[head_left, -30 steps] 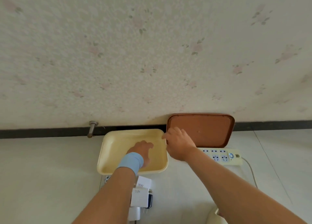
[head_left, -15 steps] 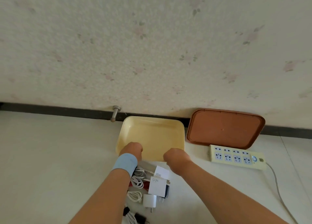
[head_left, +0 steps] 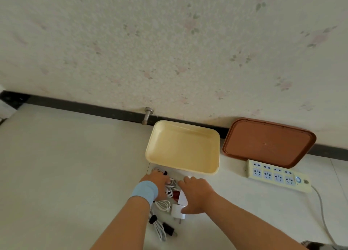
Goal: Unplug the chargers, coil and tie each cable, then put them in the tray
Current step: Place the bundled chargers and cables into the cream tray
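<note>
Seemingly to gather everything up, the left hand (head_left: 157,183) has its fingers buried among the coiled cables (head_left: 170,190), grip hidden, while the right hand (head_left: 197,195) spreads loose fingers over the chargers (head_left: 177,211), the empty tray (head_left: 185,124) just beyond them.

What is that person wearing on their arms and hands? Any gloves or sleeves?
No gloves and no sleeves show: both forearms are bare right down to the picture's edge. The left hand has a light blue, soft-looking wristband round its wrist. The right hand and its wrist wear nothing, no watch or band. I see no rings on the fingers that show.
</note>
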A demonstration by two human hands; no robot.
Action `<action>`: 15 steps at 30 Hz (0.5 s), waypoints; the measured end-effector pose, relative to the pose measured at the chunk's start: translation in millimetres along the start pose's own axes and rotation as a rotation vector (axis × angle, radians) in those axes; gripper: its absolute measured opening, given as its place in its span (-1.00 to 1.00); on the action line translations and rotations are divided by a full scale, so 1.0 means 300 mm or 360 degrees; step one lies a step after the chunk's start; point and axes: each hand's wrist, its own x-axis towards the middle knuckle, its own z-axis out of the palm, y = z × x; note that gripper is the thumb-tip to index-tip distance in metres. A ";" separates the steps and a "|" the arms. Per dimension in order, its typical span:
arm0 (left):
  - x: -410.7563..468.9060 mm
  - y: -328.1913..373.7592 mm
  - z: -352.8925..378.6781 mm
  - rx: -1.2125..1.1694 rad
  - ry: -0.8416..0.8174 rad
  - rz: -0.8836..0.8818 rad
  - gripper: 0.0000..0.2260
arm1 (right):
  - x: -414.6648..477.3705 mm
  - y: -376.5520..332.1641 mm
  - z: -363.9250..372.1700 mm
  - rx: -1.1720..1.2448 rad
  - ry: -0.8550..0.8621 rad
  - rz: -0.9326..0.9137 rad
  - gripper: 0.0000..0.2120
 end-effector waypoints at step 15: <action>0.015 0.002 -0.223 -0.0213 0.0279 0.0122 -0.61 | -0.005 0.139 -0.217 0.0780 0.0532 0.0104 -0.31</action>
